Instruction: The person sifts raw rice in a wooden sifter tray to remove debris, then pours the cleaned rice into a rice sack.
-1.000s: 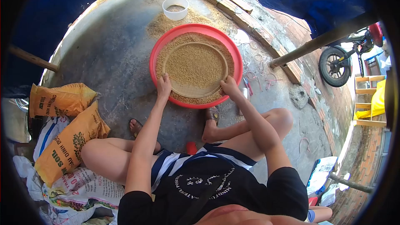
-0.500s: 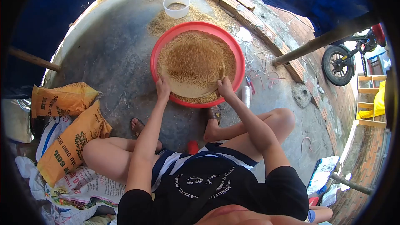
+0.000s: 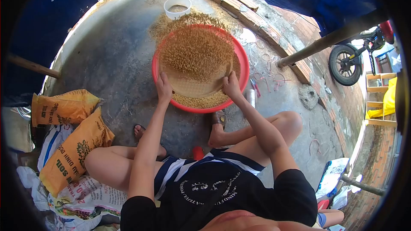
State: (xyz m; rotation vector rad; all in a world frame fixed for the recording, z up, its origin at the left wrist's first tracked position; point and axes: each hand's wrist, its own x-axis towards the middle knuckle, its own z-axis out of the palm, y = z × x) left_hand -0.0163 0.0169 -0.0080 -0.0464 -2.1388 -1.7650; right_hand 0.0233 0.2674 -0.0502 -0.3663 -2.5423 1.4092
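A round, pale winnowing tray (image 3: 195, 88) is gripped by its near rim between my two hands. My left hand (image 3: 164, 88) is closed on its left side, and my right hand (image 3: 231, 86) closes round its right side. A thick cloud of brown grain (image 3: 195, 51) flies above the tray, hiding its far part. Below is a wide red basin (image 3: 244, 62), with a layer of yellowish grain (image 3: 201, 101) showing at its near side.
Beyond the basin stands a white tub (image 3: 177, 7) among spilled grain. Pliers (image 3: 255, 87) and a clear roll (image 3: 251, 98) lie to the right. Orange sacks (image 3: 77, 149) sit at left. A wooden pole (image 3: 329, 40) and a row of bricks (image 3: 257, 21) are at right.
The grain has risen off the tray and spread out towards the far rim of the basin. More of the tray's near surface is bare. Both hands keep their grip.
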